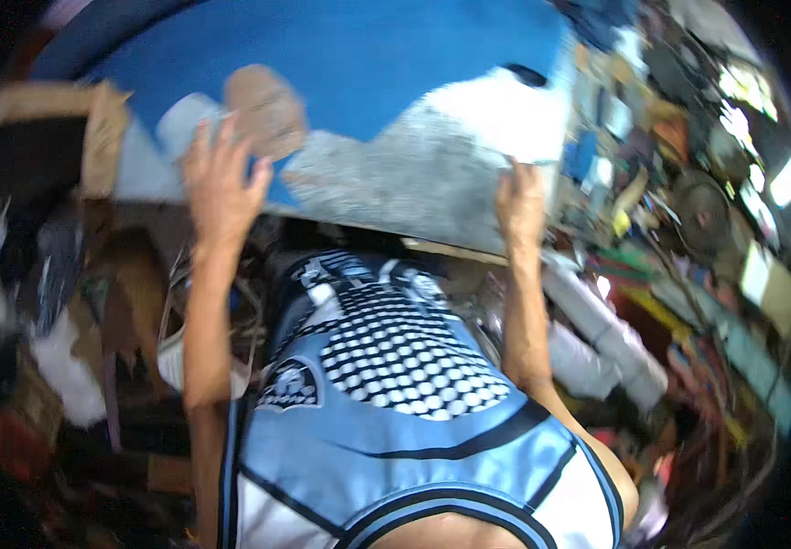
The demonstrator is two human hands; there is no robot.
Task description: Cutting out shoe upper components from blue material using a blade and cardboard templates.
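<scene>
My left hand [223,178] lies with its fingers spread at the near left of a work table. Its fingertips reach a pale blue rounded piece [187,125], and a brown rounded flat piece [265,112] sits just beside them. Both pieces rest on or by a broad blue sheet [359,64] that covers much of the surface. Over the bare grey tabletop [414,188] at the right, my right hand [521,197] has its fingers drawn together. A small dark tip shows at them, too blurred to name. Farther back is a dark oval [525,75].
A cardboard box [102,137] stands left of the table. Crowded clutter lies on the right, with tools, a round dark object [699,215] and pale rolls [606,334]. Bags and cloth, including a white one [70,366], fill the lower left.
</scene>
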